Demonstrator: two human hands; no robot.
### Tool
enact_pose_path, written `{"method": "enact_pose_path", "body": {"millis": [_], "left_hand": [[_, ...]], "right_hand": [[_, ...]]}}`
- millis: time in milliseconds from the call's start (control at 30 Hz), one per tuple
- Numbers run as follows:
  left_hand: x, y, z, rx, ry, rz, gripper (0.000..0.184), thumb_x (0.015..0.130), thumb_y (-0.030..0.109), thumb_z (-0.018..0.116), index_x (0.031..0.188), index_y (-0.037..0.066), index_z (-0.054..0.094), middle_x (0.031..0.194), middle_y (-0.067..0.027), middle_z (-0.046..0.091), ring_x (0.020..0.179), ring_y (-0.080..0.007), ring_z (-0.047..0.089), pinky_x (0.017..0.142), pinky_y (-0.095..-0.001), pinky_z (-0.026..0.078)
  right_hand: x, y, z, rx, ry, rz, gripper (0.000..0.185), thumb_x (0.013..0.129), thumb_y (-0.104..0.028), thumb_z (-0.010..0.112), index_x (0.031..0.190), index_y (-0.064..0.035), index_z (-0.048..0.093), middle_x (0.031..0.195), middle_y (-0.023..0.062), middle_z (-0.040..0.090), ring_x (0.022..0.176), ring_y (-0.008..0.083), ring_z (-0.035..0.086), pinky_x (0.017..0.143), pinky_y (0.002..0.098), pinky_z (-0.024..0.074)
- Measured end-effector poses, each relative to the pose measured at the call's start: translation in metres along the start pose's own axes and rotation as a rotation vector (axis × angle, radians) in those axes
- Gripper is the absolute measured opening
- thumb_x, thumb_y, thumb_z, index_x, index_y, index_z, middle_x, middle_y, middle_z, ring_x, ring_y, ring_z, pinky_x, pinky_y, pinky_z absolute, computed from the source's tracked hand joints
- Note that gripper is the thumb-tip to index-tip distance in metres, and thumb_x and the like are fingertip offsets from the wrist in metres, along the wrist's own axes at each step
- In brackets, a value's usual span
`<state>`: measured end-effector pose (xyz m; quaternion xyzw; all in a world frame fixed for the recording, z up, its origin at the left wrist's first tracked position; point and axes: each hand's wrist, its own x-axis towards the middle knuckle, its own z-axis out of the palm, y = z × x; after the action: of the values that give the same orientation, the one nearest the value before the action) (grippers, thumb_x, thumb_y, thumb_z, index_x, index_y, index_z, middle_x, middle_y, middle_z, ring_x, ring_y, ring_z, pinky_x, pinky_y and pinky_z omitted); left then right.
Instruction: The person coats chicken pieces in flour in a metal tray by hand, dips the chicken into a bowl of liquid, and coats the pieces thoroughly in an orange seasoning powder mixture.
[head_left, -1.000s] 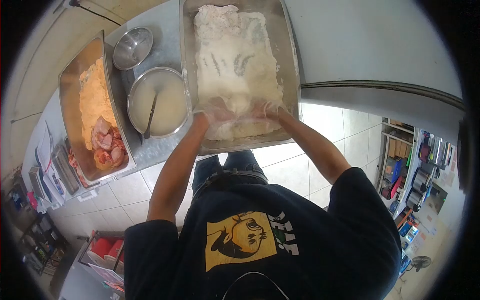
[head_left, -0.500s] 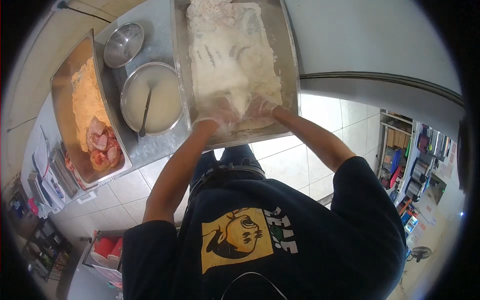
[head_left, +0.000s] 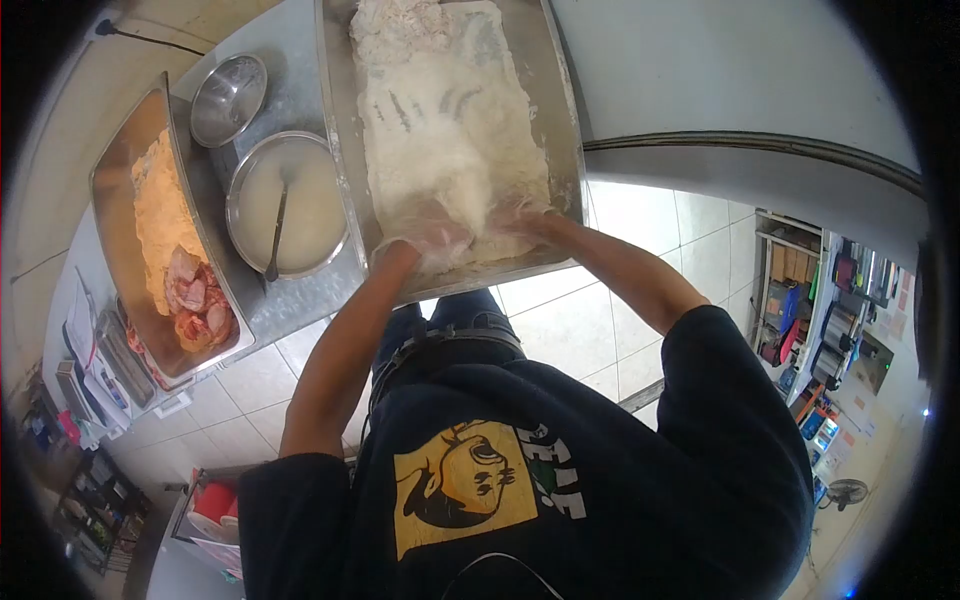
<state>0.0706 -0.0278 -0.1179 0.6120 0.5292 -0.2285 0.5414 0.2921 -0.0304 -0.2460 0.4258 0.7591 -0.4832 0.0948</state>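
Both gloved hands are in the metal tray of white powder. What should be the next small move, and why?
Probably, ease the left hand and right hand closer together under the white powder heap and lift gently: they sit low at the near end of the metal tray, one on each side of that heap. Blur hides whether the fingers grip anything.

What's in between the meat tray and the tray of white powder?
In the head view, a larger metal bowl with cloudy liquid and a dark utensil, and a smaller metal bowl farther forward, both on the grey table.
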Motion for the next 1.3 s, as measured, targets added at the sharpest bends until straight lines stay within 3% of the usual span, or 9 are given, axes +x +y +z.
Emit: {"method": "enact_pose_path", "body": {"millis": [133, 300, 533, 633, 733, 900, 1100, 1200, 1300], "left_hand": [[-0.025, -0.003, 0.013, 0.103, 0.221, 0.032, 0.087, 0.07, 0.038, 0.069, 0.14, -0.003, 0.037, 0.13, -0.0305, 0.051, 0.119, -0.0402, 0.053, 0.101, -0.0417, 0.043], [0.024, -0.021, 0.075, 0.527, 0.779, 0.148, 0.08, 0.076, 0.036, 0.063, 0.141, -0.003, 0.036, 0.116, -0.0337, 0.058, 0.115, -0.0441, 0.055, 0.095, -0.0459, 0.046], [-0.007, 0.003, 0.03, -0.033, 0.537, -0.017, 0.077, 0.075, 0.034, 0.066, 0.14, 0.003, 0.04, 0.112, -0.0292, 0.062, 0.101, -0.0427, 0.063, 0.09, -0.0461, 0.049], [-0.01, -0.002, 0.024, 0.058, 0.238, -0.026, 0.076, 0.075, 0.033, 0.065, 0.141, 0.006, 0.039, 0.122, -0.031, 0.056, 0.103, -0.0413, 0.062, 0.091, -0.0462, 0.049], [-0.012, -0.001, 0.053, 0.27, 0.568, 0.079, 0.079, 0.074, 0.033, 0.065, 0.143, 0.008, 0.035, 0.129, -0.0315, 0.049, 0.106, -0.0393, 0.061, 0.091, -0.0456, 0.048], [-0.008, 0.023, 0.048, 0.182, 0.534, -0.089, 0.072, 0.076, 0.03, 0.065, 0.141, 0.011, 0.04, 0.122, -0.03, 0.052, 0.104, -0.0384, 0.06, 0.09, -0.0445, 0.048], [0.076, -0.04, 0.091, 0.595, 0.683, 0.091, 0.054, 0.083, 0.026, 0.062, 0.122, -0.01, 0.054, 0.113, -0.0267, 0.062, 0.108, -0.035, 0.06, 0.098, -0.0423, 0.044], [0.055, -0.031, 0.028, 0.184, 0.095, 0.079, 0.064, 0.079, 0.046, 0.06, 0.122, -0.001, 0.057, 0.121, -0.0264, 0.057, 0.108, -0.0414, 0.057, 0.097, -0.0469, 0.043], [0.011, -0.017, -0.021, 0.393, 0.24, 0.023, 0.07, 0.081, 0.05, 0.058, 0.132, 0.002, 0.051, 0.137, -0.0199, 0.05, 0.121, -0.0386, 0.051, 0.103, -0.0458, 0.039]], "right_hand": [[-0.025, -0.105, -0.066, -0.789, -0.499, -0.113, 0.068, 0.084, -0.036, 0.057, 0.139, -0.0011, 0.04, 0.122, 0.0224, 0.053, 0.103, 0.0314, 0.057, 0.096, 0.0401, 0.0415], [-0.026, -0.111, -0.025, -0.683, 0.158, -0.156, 0.064, 0.086, -0.038, 0.054, 0.14, -0.0066, 0.041, 0.143, 0.0193, 0.042, 0.123, 0.0436, 0.042, 0.096, 0.0582, 0.0339], [0.031, -0.036, 0.018, -0.011, -0.029, 0.304, 0.045, 0.089, -0.04, 0.051, 0.121, -0.0099, 0.058, 0.124, 0.0171, 0.06, 0.118, 0.0332, 0.053, 0.087, 0.052, 0.0426], [0.015, -0.022, 0.006, -0.158, -0.03, 0.065, 0.038, 0.091, -0.036, 0.049, 0.111, -0.0064, 0.062, 0.113, 0.0154, 0.065, 0.105, 0.029, 0.06, 0.08, 0.0474, 0.0477], [-0.028, -0.077, -0.015, -0.763, 0.11, -0.218, 0.038, 0.092, -0.032, 0.05, 0.117, -0.0041, 0.058, 0.119, 0.0162, 0.063, 0.107, 0.0285, 0.06, 0.084, 0.0472, 0.0476], [-0.004, -0.033, 0.057, -0.728, 0.133, 0.023, 0.079, 0.081, -0.037, 0.062, 0.143, 0.0029, 0.034, 0.126, 0.0281, 0.051, 0.114, 0.039, 0.052, 0.098, 0.0399, 0.042], [-0.013, -0.063, 0.019, -0.832, 0.108, 0.0, 0.066, 0.081, -0.036, 0.065, 0.135, -0.0034, 0.047, 0.132, 0.0185, 0.055, 0.117, 0.0305, 0.055, 0.099, 0.0396, 0.0434], [0.007, -0.074, -0.058, -0.362, -0.402, -0.064, 0.064, 0.082, -0.045, 0.063, 0.13, -0.0037, 0.053, 0.132, 0.0185, 0.054, 0.114, 0.0306, 0.056, 0.1, 0.0385, 0.0431], [0.033, -0.026, -0.053, 0.042, -0.058, -0.55, 0.067, 0.083, -0.056, 0.059, 0.124, -0.0031, 0.059, 0.128, 0.0185, 0.058, 0.112, 0.0291, 0.057, 0.099, 0.038, 0.0437]]}}
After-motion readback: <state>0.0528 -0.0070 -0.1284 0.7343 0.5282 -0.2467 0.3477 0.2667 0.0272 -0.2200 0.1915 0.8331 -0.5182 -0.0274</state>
